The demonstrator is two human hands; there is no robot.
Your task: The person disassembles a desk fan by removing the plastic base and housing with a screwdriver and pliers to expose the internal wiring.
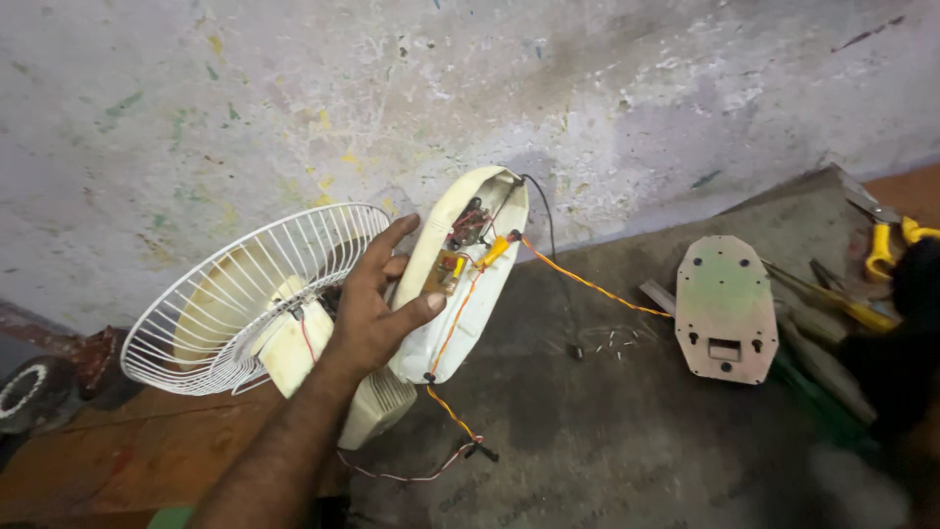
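Left hand (370,312) bare, no glove, ring or watch; forearm unsleeved.

This is a small repair workshop. A stained, paint-flecked wall (607,88) stands behind a worn dark work mat (607,421), where a dismantled table fan (294,304) lies with bare wiring, and yellow-handled pliers (886,240) lie far right.

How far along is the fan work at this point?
Done: the base cover plate is off and lies on the mat, with loose screws beside it. In hand: the left hand holds the opened fan base tilted up, wiring exposed. Left: wires hang loose and the cover isn't refitted. The right hand is not in view.
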